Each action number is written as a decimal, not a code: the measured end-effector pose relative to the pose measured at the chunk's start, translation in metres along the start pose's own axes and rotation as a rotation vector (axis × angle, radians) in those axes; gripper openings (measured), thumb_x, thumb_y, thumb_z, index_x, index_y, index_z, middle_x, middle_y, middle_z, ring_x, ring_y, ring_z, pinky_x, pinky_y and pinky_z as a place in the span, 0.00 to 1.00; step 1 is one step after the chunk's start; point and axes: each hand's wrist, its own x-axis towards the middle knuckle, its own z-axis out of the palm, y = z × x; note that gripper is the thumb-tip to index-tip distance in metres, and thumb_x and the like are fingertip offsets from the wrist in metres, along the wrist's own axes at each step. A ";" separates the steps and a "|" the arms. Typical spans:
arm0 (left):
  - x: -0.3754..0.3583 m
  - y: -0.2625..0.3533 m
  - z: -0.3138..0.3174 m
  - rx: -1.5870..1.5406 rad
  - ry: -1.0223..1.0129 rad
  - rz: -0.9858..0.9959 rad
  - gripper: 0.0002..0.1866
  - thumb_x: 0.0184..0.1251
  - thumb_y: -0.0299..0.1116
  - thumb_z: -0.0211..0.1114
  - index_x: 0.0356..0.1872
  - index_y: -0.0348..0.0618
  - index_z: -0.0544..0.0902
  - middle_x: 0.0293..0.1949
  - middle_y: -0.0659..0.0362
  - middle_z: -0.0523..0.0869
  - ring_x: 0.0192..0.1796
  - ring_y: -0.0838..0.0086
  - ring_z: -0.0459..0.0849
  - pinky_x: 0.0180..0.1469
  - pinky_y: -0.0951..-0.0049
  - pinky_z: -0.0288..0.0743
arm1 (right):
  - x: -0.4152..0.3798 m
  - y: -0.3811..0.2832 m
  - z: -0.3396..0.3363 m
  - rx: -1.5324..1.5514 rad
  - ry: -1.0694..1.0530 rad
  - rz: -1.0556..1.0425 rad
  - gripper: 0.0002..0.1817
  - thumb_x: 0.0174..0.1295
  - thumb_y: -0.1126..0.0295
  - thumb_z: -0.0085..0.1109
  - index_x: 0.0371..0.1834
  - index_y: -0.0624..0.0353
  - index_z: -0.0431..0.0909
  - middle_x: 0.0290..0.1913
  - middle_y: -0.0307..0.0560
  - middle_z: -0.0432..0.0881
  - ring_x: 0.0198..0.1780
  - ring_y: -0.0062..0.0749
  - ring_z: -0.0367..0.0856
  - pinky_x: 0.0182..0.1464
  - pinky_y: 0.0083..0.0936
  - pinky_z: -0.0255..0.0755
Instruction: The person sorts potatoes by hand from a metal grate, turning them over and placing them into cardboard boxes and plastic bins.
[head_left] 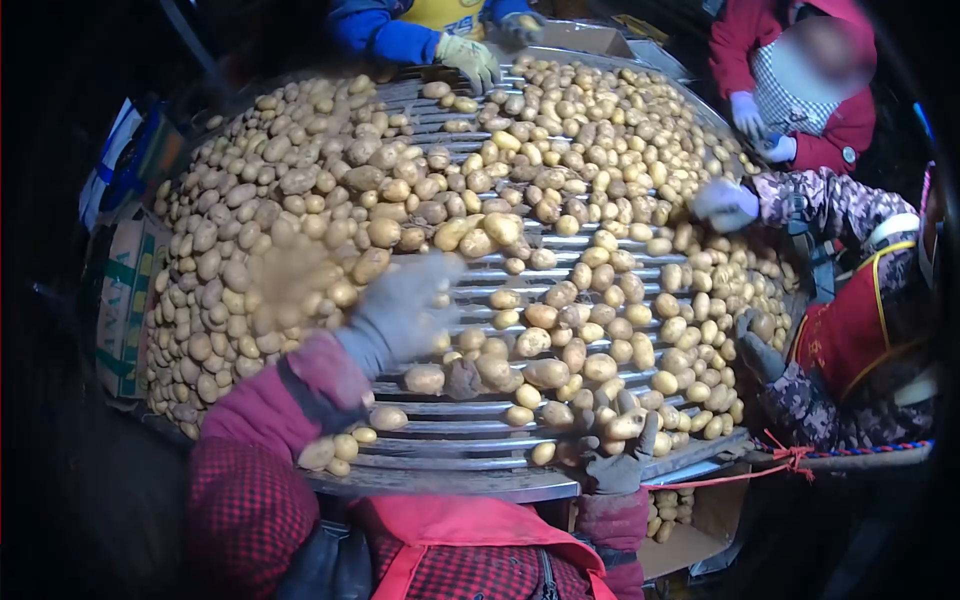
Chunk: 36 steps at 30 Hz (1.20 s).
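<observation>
My left hand (395, 312), in a grey glove, is over the metal bars (440, 408) of the sorting table, beside the large heap of potatoes (230, 290). Motion smears its fingers, so I cannot see whether they grip anything. Near the table's front edge, my right hand (612, 462), in a dirty dark glove, has its fingers and thumb curled around a potato (626, 426). Loose potatoes (545, 374) lie on the bars between my hands. A dark, lumpy potato (463, 380) is among them.
Across the table, a co-worker's gloved hand (470, 62) touches the bars. Other co-workers' hands (726, 204) work along the right. Below the front edge, a cardboard box (700, 550) contains potatoes. A red cord (720, 480) runs beside it. A printed carton (125, 300) stands at left.
</observation>
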 end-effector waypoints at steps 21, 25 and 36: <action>0.056 -0.064 0.060 0.442 -0.070 -0.107 0.39 0.64 0.54 0.77 0.72 0.49 0.77 0.63 0.46 0.85 0.65 0.48 0.82 0.69 0.52 0.75 | 0.004 0.005 -0.008 -0.839 -0.146 -0.130 0.38 0.79 0.40 0.52 0.79 0.56 0.63 0.75 0.56 0.75 0.72 0.52 0.75 0.76 0.49 0.72; 0.039 -0.003 0.063 0.202 -0.035 -0.200 0.40 0.57 0.58 0.82 0.65 0.44 0.84 0.61 0.44 0.87 0.63 0.48 0.85 0.67 0.53 0.78 | 0.013 -0.030 0.007 0.787 0.099 0.475 0.42 0.80 0.34 0.47 0.84 0.54 0.60 0.77 0.62 0.73 0.75 0.56 0.76 0.69 0.50 0.80; -0.017 0.100 0.110 -0.497 -0.144 0.004 0.34 0.68 0.37 0.81 0.71 0.35 0.79 0.61 0.55 0.86 0.62 0.73 0.84 0.66 0.69 0.78 | -0.013 -0.055 -0.001 0.659 0.031 0.360 0.41 0.80 0.35 0.48 0.86 0.51 0.60 0.75 0.52 0.78 0.65 0.37 0.85 0.43 0.22 0.81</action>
